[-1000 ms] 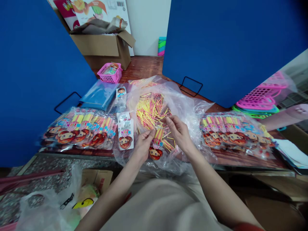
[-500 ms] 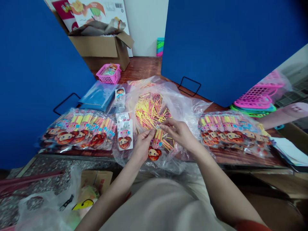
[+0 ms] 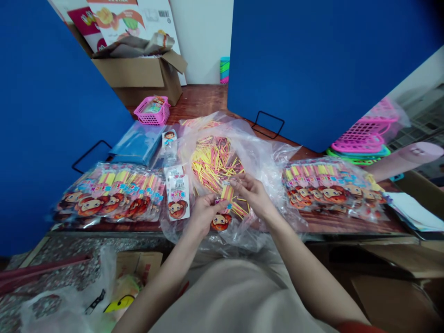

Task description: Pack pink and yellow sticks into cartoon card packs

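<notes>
My left hand is closed on a small clear packet with a cartoon face label and yellow and pink sticks inside. My right hand pinches the top of that same packet, fingers together at the stick ends. Both hands hover over a big clear plastic bag that holds a loose heap of yellow and pink sticks. A few empty labelled packets lie just left of my left hand.
Rows of filled packets lie at the left and right of the table. Behind are a blue plastic stack, a pink basket, a cardboard box, blue partition panels, and stacked pink baskets.
My left hand slid down a little along the packet, and my right hand stayed pinching its top. The view shifted slightly left and down.
</notes>
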A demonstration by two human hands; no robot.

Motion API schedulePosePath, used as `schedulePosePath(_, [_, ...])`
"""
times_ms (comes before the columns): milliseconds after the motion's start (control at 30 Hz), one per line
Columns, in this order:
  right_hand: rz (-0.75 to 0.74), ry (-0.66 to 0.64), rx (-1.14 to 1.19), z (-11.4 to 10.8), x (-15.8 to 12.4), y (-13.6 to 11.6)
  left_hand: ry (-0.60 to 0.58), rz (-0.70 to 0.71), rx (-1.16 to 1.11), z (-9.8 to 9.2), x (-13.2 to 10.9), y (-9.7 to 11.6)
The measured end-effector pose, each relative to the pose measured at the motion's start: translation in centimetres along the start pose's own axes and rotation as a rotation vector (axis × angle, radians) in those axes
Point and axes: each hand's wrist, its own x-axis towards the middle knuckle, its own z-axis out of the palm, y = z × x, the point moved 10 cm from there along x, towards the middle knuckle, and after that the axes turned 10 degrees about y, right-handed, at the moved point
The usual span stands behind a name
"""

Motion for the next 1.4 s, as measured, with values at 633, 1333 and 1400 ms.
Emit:
schedulePosePath(633, [-0.592, 0.854, -0.516, -20.0, -2.9, -13.9, 0.048, 0.272, 0.316, 0.6, -0.4, 2.9])
schedulePosePath(1333, [-0.192, 0.132, -1.433, -0.6, 5.8, 1.6, 0.702, 0.272, 1.633, -13.0, 3.5, 8.2])
schedulePosePath(1400, [-0.133, 0.217, -1.470, -1.2, 6.8, 2.5, 0.691, 0.251, 1.608, -13.5, 3.7, 7.9])
